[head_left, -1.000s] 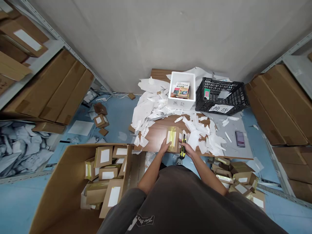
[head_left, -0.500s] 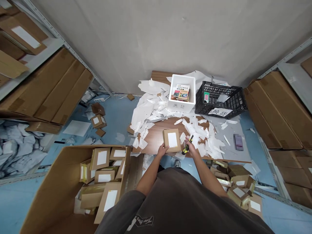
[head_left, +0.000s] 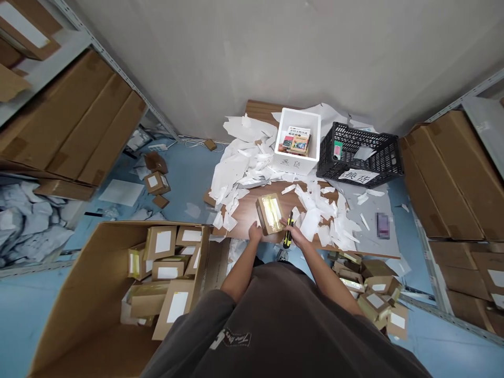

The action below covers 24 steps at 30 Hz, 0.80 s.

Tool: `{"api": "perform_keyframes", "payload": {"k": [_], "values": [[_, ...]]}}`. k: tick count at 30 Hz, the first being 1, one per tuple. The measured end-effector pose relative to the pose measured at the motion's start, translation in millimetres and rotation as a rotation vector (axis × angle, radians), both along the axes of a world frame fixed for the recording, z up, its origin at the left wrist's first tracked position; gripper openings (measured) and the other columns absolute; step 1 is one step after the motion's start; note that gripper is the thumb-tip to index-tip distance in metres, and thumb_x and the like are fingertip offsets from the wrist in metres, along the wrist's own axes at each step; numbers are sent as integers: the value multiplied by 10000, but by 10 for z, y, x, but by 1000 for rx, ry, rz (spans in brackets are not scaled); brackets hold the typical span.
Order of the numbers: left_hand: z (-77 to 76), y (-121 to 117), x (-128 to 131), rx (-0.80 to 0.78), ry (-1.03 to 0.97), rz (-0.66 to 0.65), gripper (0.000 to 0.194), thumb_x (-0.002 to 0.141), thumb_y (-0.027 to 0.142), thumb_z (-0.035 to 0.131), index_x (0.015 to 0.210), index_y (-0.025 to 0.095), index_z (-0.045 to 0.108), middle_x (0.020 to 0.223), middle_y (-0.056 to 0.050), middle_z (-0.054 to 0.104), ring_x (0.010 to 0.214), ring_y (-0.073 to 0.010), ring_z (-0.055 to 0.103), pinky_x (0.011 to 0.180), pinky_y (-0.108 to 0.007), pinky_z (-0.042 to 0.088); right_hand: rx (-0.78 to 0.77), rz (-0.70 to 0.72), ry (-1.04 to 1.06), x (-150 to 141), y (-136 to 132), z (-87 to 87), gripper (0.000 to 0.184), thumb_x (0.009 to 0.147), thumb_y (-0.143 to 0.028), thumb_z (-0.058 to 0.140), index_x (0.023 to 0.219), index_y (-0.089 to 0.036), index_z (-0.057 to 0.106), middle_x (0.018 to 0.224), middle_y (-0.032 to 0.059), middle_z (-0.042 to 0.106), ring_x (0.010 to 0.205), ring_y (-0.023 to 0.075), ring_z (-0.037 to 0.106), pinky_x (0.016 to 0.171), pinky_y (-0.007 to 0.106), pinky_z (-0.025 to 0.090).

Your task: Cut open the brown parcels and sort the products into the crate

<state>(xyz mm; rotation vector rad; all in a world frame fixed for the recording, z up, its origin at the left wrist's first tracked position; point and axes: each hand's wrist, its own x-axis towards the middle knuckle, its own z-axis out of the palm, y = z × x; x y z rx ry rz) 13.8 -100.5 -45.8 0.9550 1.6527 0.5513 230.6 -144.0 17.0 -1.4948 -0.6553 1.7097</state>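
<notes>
A small cardboard box (head_left: 270, 214) rests on the wooden table (head_left: 244, 220), slightly turned, with a shiny strip of yellowish tape along its upper face. Just off its lower left side is my left hand (head_left: 255, 232), fingers curled in and nothing visible in them. My right hand (head_left: 297, 236) grips a yellow and black utility knife (head_left: 289, 231), held upright in the palm. The fingertips of that hand reach the box's right edge. Whether the knife's blade is out is too small to tell.
Torn white paper (head_left: 240, 163) litters the table. Behind stand a white foam box (head_left: 297, 164) of books and a black plastic crate (head_left: 360, 152). A large open carton (head_left: 79, 294) with several parcels is at left; more boxes (head_left: 374, 304) lie lower right.
The box has been turned over: its white label faced up before, now its taped side does. My left hand has come off its edge. The knife has swung more upright in my right hand.
</notes>
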Motion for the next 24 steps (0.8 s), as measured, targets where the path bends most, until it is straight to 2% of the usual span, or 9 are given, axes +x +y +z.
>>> {"api": "perform_keyframes", "payload": {"k": [2, 4, 7, 9, 12, 15, 17, 20, 24], "values": [[110, 199, -109, 82, 145, -75, 739, 925, 435, 696, 1596, 161, 550, 1697, -179, 488, 1616, -353, 392, 1346, -454, 274, 11, 24, -43, -44, 12, 19, 647, 678, -339, 700, 1313, -246, 787, 1416, 68, 752, 1425, 302, 587, 1269, 412, 371], [231, 419, -195, 257, 268, -403, 889, 898, 462, 738, 1681, 177, 431, 1813, -142, 280, 1685, -314, 246, 1370, -414, 205, 15, 42, -64, -68, 23, 52, 583, 686, -344, 698, 1250, -233, 794, 1311, 74, 790, 1312, 295, 657, 1186, 392, 458], [372, 689, -242, 340, 368, -843, 1294, 715, 558, 909, 1748, 156, 242, 1849, -171, 63, 1717, -373, 49, 1371, -469, 164, -15, 30, -71, -64, 62, 120, 503, 744, -380, 698, 1213, -206, 745, 1070, 71, 810, 1005, 261, 757, 905, 336, 585], [415, 781, -233, 293, 431, -962, 1437, 631, 585, 967, 1758, 161, 181, 1843, -204, 15, 1711, -416, 0, 1362, -514, 171, -37, 27, -117, -32, 112, 161, 457, 826, -438, 682, 1219, -203, 678, 885, 31, 768, 765, 228, 746, 708, 306, 575], [410, 790, -194, 226, 507, -953, 1489, 591, 548, 1015, 1760, 182, 168, 1836, -233, 38, 1701, -461, 1, 1352, -568, 178, -55, 47, -308, 35, 226, 196, 393, 964, -511, 611, 1243, -235, 588, 694, -43, 668, 564, 205, 667, 584, 294, 532], [380, 729, -124, 220, 517, -932, 1503, 604, 535, 1020, 1771, 200, 132, 1838, -233, 35, 1693, -490, 16, 1337, -602, 217, -37, 106, -533, 49, 401, 208, 337, 1060, -494, 504, 1277, -243, 561, 670, -35, 663, 580, 223, 678, 626, 311, 548], [371, 696, -63, 222, 534, -933, 1504, 618, 530, 1018, 1775, 210, 113, 1840, -227, 6, 1689, -501, 23, 1325, -620, 242, 12, 204, -665, -12, 568, 211, 326, 1096, -453, 448, 1287, -229, 587, 779, 20, 729, 702, 242, 723, 714, 325, 564], [378, 673, -1, 219, 575, -942, 1494, 617, 504, 1029, 1774, 205, 131, 1841, -224, 3, 1682, -512, 41, 1316, -628, 263, 64, 387, -869, -209, 888, 212, 327, 1105, -413, 489, 1307, -196, 628, 1111, 129, 790, 1046, 282, 740, 905, 328, 542], [389, 646, -18, 243, 571, -940, 1460, 640, 541, 1009, 1776, 220, 151, 1850, -189, 4, 1679, -520, 25, 1316, -637, 255, -30, 490, -998, -507, 1283, 188, 346, 1071, -367, 601, 1334, -143, 630, 1304, 228, 744, 1258, 331, 674, 1037, 358, 489]]}}
